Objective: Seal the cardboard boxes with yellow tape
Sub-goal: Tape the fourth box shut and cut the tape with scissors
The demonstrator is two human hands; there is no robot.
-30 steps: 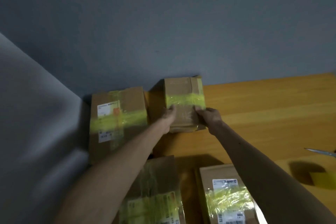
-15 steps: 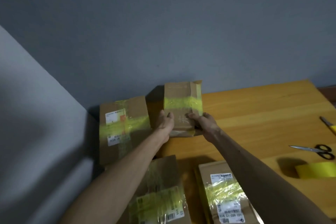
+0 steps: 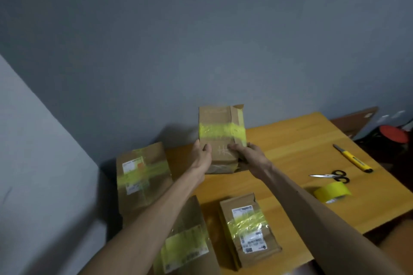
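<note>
The left hand (image 3: 202, 155) and right hand (image 3: 249, 154) clasp the small box (image 3: 220, 123) at twelve o'clock, already banded yellow. Three nearer boxes (image 3: 248, 227) look taped too; little seems left.

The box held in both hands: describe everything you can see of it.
The box is small, brown, worn cardboard, held on end with a broad face toward the camera. A band of yellow tape crosses that face and wraps onto its right side; the upper right corner looks torn. A pale handwritten mark sits low on the face. The left hand and right hand grip its lower sides, thumbs on the front. It is above the table's far edge, near the wall; contact underneath cannot be told.
</note>
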